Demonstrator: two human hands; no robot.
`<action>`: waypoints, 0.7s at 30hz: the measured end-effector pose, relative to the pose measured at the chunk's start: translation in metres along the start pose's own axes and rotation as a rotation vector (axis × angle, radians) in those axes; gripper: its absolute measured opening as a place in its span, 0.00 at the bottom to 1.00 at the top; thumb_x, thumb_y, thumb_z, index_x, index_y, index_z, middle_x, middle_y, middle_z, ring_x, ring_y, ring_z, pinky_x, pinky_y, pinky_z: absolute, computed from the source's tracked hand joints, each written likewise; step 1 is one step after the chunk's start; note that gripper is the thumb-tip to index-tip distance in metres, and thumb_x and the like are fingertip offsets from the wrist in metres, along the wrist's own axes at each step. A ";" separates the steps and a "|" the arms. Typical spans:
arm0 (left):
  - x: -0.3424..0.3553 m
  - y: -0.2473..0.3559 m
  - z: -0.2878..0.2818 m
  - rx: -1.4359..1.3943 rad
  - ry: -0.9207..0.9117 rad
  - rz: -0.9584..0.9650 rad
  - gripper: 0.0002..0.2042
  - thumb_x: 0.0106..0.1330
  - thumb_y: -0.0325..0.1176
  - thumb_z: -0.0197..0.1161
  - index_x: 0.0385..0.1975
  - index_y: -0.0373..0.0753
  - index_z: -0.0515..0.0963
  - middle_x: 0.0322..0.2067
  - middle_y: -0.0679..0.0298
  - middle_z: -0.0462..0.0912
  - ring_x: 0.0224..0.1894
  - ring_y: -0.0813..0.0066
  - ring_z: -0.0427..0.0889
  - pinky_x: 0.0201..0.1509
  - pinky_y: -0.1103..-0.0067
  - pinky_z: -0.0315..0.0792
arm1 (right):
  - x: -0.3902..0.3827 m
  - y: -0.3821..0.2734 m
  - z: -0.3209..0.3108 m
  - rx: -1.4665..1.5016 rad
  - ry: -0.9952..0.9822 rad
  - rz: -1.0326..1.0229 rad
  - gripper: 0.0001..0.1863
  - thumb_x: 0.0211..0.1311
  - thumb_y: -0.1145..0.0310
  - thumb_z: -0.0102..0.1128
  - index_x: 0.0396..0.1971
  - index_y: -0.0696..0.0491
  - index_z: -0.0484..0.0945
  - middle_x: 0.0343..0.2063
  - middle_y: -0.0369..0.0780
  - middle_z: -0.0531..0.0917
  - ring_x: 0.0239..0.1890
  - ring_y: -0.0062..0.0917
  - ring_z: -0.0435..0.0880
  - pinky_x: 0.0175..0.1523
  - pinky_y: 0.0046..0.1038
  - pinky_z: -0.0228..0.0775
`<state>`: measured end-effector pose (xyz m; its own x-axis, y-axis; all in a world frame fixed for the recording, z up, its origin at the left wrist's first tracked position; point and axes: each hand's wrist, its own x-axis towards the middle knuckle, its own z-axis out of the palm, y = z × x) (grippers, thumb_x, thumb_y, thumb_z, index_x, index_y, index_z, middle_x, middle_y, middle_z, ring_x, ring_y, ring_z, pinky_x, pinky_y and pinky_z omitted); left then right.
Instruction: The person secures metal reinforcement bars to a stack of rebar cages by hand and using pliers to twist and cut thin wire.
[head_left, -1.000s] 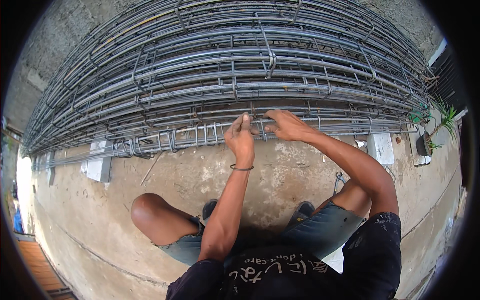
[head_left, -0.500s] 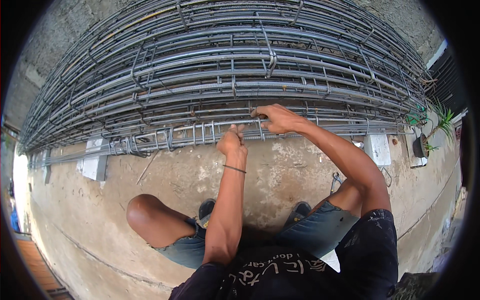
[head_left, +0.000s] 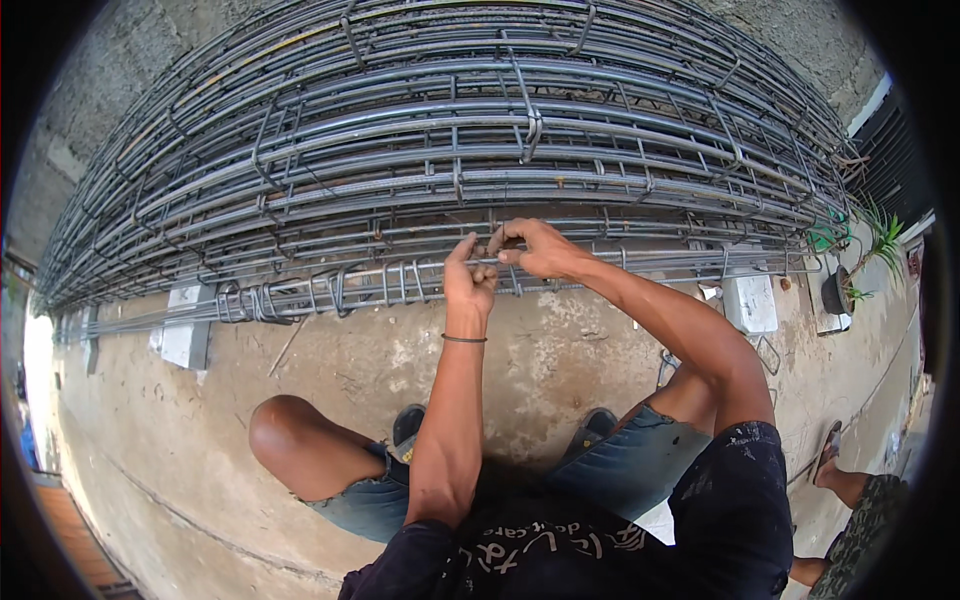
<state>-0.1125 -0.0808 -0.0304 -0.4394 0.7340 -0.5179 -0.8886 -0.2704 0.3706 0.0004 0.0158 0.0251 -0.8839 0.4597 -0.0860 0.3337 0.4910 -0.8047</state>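
Observation:
My left hand [head_left: 470, 275] has its fingers curled at a horizontal steel bar of the narrow front rebar assembly [head_left: 395, 285], among square stirrups threaded along it. Just to its right, my right hand [head_left: 523, 247] reaches over from the right with bent fingers gripping the same bars, its fingertips nearly meeting those of my left. The exact point they hold is partly hidden by the fingers. Behind both hands lies a large stack of rebar cages [head_left: 420, 125], crossed by stirrups and long bars.
Concrete blocks [head_left: 185, 345] [head_left: 750, 305] sit under the bars at left and right. A metal hand tool [head_left: 666, 365] lies beside my right knee on the concrete floor [head_left: 350, 400]. A potted plant [head_left: 838, 290] is at the right. Another person's sandalled legs [head_left: 850, 485] are at the lower right.
My right hand has shifted left along the bars toward my left hand, which has also moved slightly left. Another person's legs have come into view at the lower right.

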 end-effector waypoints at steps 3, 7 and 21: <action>0.010 -0.025 -0.018 0.337 0.236 0.209 0.08 0.60 0.27 0.59 0.37 0.32 0.73 0.29 0.62 0.77 0.15 0.83 0.61 0.22 0.82 0.67 | 0.013 -0.001 -0.002 0.019 -0.035 0.019 0.10 0.55 0.74 0.61 0.38 0.59 0.79 0.40 0.43 0.82 0.42 0.32 0.81 0.45 0.33 0.70; -0.002 -0.028 -0.032 0.256 0.069 0.218 0.12 0.67 0.31 0.49 0.36 0.28 0.76 0.33 0.56 0.81 0.14 0.81 0.64 0.23 0.78 0.73 | 0.002 0.021 0.001 -0.089 -0.055 -0.052 0.16 0.51 0.72 0.64 0.40 0.60 0.77 0.33 0.50 0.83 0.37 0.35 0.83 0.44 0.35 0.71; -0.011 -0.018 -0.071 0.337 -0.022 0.172 0.16 0.63 0.28 0.53 0.49 0.30 0.72 0.41 0.54 0.82 0.15 0.80 0.65 0.19 0.81 0.63 | 0.003 0.031 0.011 -0.186 -0.181 0.175 0.15 0.52 0.69 0.61 0.40 0.60 0.77 0.35 0.50 0.82 0.41 0.36 0.81 0.45 0.36 0.69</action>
<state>-0.1013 -0.1286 -0.0859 -0.5719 0.7098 -0.4112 -0.7075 -0.1731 0.6852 0.0040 0.0244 -0.0066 -0.8464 0.4176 -0.3304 0.5251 0.5507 -0.6488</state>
